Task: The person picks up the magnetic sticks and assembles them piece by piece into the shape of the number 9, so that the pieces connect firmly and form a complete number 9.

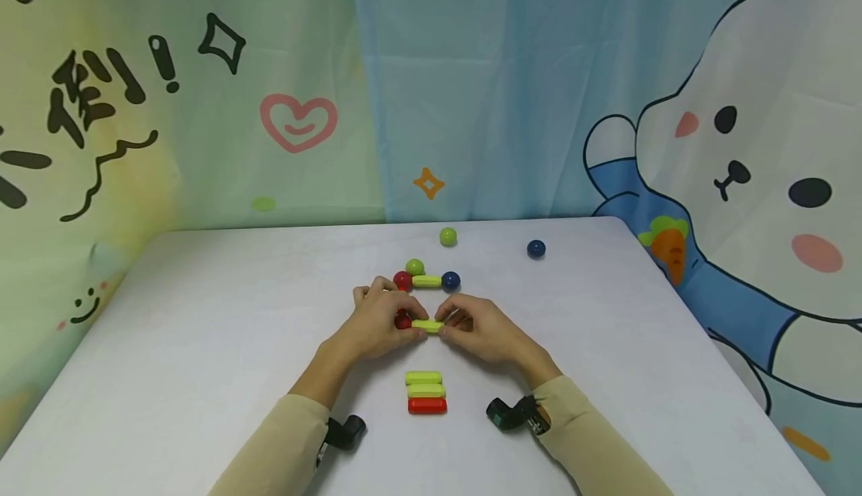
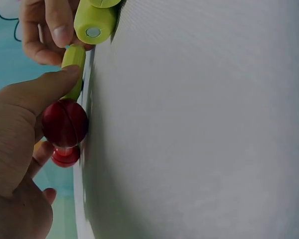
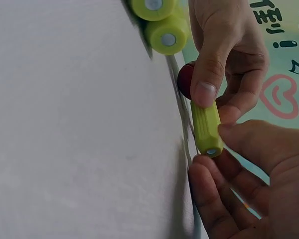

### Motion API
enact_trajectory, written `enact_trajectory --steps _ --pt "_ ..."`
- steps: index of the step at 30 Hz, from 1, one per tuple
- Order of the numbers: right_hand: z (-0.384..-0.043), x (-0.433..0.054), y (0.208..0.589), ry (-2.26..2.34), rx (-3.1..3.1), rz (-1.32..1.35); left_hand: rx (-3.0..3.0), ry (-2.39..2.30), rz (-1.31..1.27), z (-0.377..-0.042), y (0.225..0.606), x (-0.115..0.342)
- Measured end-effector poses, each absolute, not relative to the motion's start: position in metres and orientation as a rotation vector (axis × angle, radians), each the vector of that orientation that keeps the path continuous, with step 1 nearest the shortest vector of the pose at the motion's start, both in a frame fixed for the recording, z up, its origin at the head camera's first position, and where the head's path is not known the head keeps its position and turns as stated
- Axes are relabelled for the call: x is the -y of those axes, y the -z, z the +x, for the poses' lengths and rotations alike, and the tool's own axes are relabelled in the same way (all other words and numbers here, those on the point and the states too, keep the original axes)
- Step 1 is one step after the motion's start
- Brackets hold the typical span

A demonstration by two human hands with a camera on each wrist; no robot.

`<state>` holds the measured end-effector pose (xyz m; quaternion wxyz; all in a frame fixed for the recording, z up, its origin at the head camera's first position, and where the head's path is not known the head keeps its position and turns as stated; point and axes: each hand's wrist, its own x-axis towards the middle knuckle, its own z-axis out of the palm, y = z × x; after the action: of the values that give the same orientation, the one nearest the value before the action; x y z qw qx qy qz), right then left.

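Both hands meet at a yellow-green magnetic rod point(image 1: 427, 326) lying crosswise over the white table. My left hand point(image 1: 384, 324) pinches it close to a red ball point(image 2: 65, 123) at its left end. At the opposite end, the thumb and fingers of my right hand point(image 1: 483, 329) hold the rod from either side, and its pale metal tip shows in the right wrist view. Beyond the left fingers, a red ball point(image 1: 402, 280), another yellow-green rod point(image 1: 427, 281) and a blue ball point(image 1: 450, 280) form a row. A red piece between the two red balls is mostly hidden by the left hand.
Nearer my body, two yellow-green rods point(image 1: 423, 384) and a red rod point(image 1: 427, 406) lie side by side. A green ball point(image 1: 414, 267) sits just behind the row. Farther back are another green ball point(image 1: 447, 236) and a blue ball point(image 1: 536, 248), before a printed curtain point(image 1: 471, 107).
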<state>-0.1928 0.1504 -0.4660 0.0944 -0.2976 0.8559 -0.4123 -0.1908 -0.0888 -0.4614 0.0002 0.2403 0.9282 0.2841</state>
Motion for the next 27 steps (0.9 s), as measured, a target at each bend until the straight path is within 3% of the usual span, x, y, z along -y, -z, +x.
enact_trajectory --steps 19,27 --pt "-0.176 -0.15 0.455 1.241 -2.539 -1.133 -2.904 -0.807 0.756 -0.191 0.462 0.087" --pt "-0.171 -0.148 0.456 1.188 -2.51 -1.099 -2.909 -0.823 0.741 -0.192 0.462 0.087"
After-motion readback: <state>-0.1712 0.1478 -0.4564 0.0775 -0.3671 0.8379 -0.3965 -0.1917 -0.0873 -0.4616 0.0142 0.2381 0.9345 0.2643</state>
